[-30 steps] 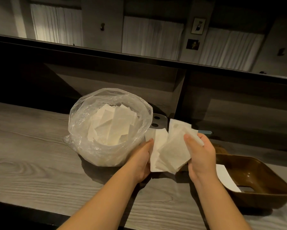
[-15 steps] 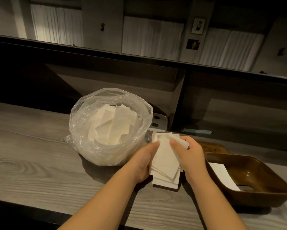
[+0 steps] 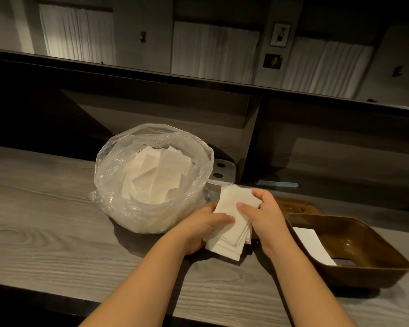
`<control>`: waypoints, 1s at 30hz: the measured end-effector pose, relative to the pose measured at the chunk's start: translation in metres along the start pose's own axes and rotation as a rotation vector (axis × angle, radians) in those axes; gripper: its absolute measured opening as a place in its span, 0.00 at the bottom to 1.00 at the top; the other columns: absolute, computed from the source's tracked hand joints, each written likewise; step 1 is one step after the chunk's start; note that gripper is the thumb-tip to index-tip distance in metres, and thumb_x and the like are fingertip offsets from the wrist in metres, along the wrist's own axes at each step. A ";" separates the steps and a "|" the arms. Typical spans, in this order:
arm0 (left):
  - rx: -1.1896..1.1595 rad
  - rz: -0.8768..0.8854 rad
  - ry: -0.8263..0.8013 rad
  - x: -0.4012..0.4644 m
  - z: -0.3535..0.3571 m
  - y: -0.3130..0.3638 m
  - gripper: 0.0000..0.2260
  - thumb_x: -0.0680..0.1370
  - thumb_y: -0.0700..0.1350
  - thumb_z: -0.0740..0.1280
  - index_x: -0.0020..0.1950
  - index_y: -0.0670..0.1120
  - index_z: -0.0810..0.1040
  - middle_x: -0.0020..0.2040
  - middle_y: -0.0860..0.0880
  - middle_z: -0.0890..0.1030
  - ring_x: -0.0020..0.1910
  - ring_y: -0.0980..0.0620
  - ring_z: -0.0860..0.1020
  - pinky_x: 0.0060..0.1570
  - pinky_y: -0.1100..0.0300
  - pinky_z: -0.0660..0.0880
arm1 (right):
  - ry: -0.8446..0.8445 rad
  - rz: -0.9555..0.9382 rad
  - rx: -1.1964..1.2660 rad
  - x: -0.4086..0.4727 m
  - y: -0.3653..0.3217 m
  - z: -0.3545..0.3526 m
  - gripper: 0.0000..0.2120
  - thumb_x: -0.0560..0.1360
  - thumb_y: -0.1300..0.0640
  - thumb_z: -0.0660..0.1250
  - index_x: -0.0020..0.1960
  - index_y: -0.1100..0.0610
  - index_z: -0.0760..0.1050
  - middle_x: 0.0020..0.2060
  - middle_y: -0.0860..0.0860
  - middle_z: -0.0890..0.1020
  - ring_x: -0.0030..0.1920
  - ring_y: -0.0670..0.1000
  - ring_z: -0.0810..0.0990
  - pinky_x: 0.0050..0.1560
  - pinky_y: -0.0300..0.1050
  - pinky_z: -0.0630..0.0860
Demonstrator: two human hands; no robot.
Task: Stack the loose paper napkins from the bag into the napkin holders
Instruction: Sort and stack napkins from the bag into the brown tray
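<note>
Both hands mid-frame: left hand (image 3: 202, 228) and right hand (image 3: 263, 214) clamped round a napkin stack (image 3: 231, 225), probably squaring edges to fit. Right of frame, brown napkin holder (image 3: 354, 267) with one sheet inside. Behind, center, open plastic bag (image 3: 151, 175) full of loose napkins.

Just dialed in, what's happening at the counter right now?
A person is squaring up a small stack of white paper napkins between both hands, left hand and right hand, just above the grey wooden counter. The clear plastic bag beside them holds more loose napkins. The brown plastic napkin holder at right holds one white sheet.
</note>
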State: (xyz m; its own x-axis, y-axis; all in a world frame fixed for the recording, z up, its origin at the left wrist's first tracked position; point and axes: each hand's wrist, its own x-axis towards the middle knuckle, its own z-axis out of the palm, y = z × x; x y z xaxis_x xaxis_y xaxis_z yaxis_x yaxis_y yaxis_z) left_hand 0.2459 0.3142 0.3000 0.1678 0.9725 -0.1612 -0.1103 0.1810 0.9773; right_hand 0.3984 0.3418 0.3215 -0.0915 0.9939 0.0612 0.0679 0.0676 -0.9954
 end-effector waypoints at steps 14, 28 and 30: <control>0.313 0.364 0.321 0.007 -0.005 -0.008 0.27 0.74 0.42 0.73 0.65 0.63 0.66 0.65 0.53 0.71 0.64 0.49 0.72 0.63 0.52 0.75 | 0.006 -0.104 -0.158 0.012 0.025 -0.003 0.27 0.73 0.64 0.73 0.67 0.50 0.65 0.51 0.42 0.73 0.54 0.46 0.74 0.42 0.33 0.72; 0.448 0.467 0.140 0.000 -0.011 -0.011 0.44 0.66 0.45 0.75 0.67 0.77 0.53 0.66 0.60 0.68 0.64 0.58 0.71 0.51 0.69 0.76 | -0.133 -0.113 -0.297 0.011 0.027 -0.023 0.34 0.68 0.58 0.78 0.65 0.41 0.63 0.63 0.47 0.70 0.62 0.52 0.73 0.55 0.47 0.81; 0.459 0.467 0.140 0.001 -0.009 -0.011 0.44 0.68 0.42 0.75 0.67 0.76 0.53 0.66 0.60 0.67 0.63 0.59 0.70 0.52 0.70 0.74 | -0.165 -0.113 -0.301 0.010 0.027 -0.023 0.36 0.69 0.60 0.78 0.67 0.40 0.63 0.62 0.46 0.69 0.60 0.50 0.72 0.47 0.40 0.81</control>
State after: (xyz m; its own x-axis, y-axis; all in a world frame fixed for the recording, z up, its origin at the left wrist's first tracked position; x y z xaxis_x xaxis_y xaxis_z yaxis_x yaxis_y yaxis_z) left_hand 0.2380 0.3145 0.2876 0.0711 0.9490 0.3071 0.2926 -0.3142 0.9031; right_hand 0.4224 0.3559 0.2967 -0.2723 0.9531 0.1325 0.3358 0.2232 -0.9151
